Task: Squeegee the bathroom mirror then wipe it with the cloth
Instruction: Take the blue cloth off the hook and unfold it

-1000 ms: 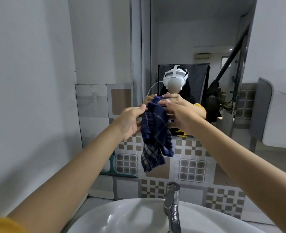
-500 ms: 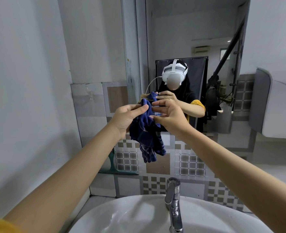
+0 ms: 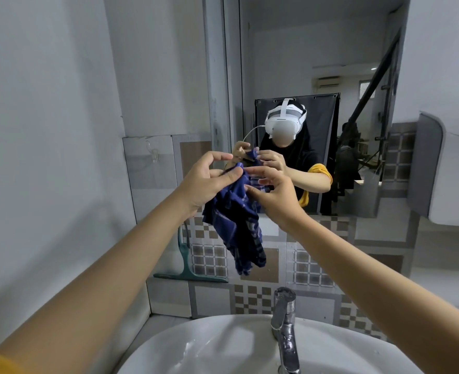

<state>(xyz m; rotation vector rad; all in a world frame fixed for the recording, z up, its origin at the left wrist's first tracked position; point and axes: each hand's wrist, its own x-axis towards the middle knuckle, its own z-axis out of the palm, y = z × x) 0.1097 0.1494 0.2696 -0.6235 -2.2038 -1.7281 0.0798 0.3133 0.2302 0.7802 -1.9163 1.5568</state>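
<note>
A dark blue checked cloth [image 3: 236,220] hangs bunched in front of the mirror [image 3: 317,63], held up between both hands. My left hand [image 3: 204,182] pinches its top edge between thumb and fingers. My right hand [image 3: 271,195] touches the cloth's upper right side with fingers spread and curled around the fabric. The mirror shows the reflection of the person and of both hands on the cloth. A teal squeegee [image 3: 187,268] leans against the tiled wall below and left of the cloth, apart from both hands.
A white sink [image 3: 196,346] with a chrome tap [image 3: 285,322] lies below my arms. A patterned tile wall [image 3: 317,268] runs under the mirror. A plain grey wall [image 3: 47,130] stands close on the left. A grey-and-white box [image 3: 444,171] projects from the right wall.
The cloth has been gathered up shorter and more bunched. My hands have shifted their hold on its top edge, and the view has tilted upward slightly.
</note>
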